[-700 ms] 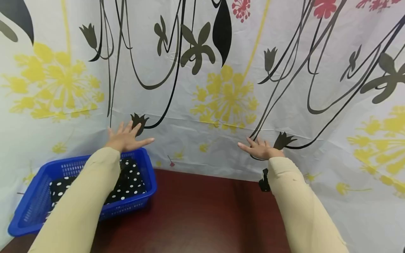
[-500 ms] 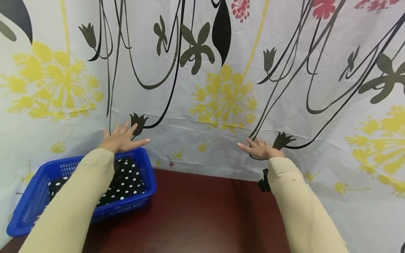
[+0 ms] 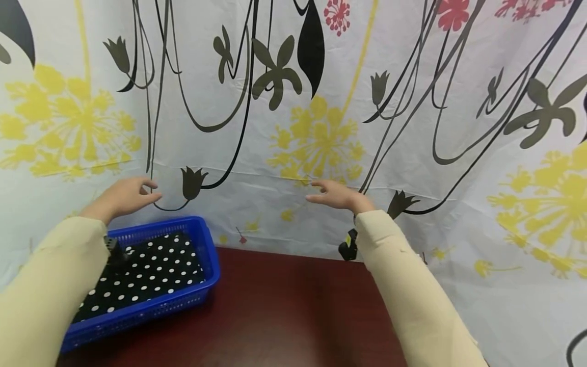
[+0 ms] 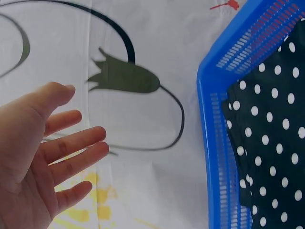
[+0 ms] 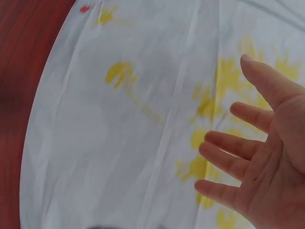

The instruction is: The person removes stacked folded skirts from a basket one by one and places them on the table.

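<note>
Above the far side of the blue, rectangular, slotted plastic basket, the bare left hand in a cream sleeve is held raised; no contact with the basket is seen. Its fingers are loosely parted and slightly bent, nothing gripped. The bare right hand is held up opposite, well apart from the basket; its fingers are likewise spread and bent a little, nothing held. Palm side shown in both wrist views. Both hands are seen against the white sheet with yellow, grey and red floral print; no touch made out. Raised pose probably chosen so that nothing is pressed or disturbed.

The black cloth with white polka dots is laid inside the basket, layered edges shown in the left wrist view, so folding is presumed; likely placed there to be contained by the walls. The basket is set at the left of the dark red-brown, glossy worktop, presumably for left-hand reach. Its near left part is hidden by the sleeve.
</note>
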The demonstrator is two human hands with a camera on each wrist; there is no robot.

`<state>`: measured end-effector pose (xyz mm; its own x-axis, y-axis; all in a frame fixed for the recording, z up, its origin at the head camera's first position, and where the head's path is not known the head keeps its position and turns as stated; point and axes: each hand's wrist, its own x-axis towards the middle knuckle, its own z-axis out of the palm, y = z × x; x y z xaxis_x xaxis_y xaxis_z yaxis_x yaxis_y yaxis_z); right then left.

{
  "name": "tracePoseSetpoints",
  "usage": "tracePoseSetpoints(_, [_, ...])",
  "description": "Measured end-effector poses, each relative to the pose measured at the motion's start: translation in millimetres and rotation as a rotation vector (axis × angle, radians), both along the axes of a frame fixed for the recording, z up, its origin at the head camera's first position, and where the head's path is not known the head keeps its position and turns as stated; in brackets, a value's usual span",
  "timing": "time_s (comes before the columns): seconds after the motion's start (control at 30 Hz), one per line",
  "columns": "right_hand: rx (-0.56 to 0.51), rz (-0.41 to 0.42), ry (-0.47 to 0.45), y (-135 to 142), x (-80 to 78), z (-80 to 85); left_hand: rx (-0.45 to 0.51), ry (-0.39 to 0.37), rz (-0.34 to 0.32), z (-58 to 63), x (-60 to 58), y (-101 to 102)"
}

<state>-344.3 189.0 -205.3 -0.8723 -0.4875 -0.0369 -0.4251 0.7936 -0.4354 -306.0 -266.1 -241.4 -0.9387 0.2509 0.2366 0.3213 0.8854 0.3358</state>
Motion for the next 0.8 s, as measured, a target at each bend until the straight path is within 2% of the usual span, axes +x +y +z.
tracePoseSetpoints(0.33, [0.023, 0.135, -0.016, -52.0, -1.5, 4.5, 0.013, -0.018, 0.035, -3.8, 10.9, -31.6])
tracePoseSetpoints(0.57, [0.044, 0.150, -0.048, -80.2, -5.3, -1.2, 0.000, -0.054, 0.038, -9.1, 16.3, -50.7])
tracePoseSetpoints(0.8, [0.098, 0.162, -0.054, -102.7, -8.3, -8.4, 0.009, -0.126, 0.059, -16.4, 25.2, -73.2])
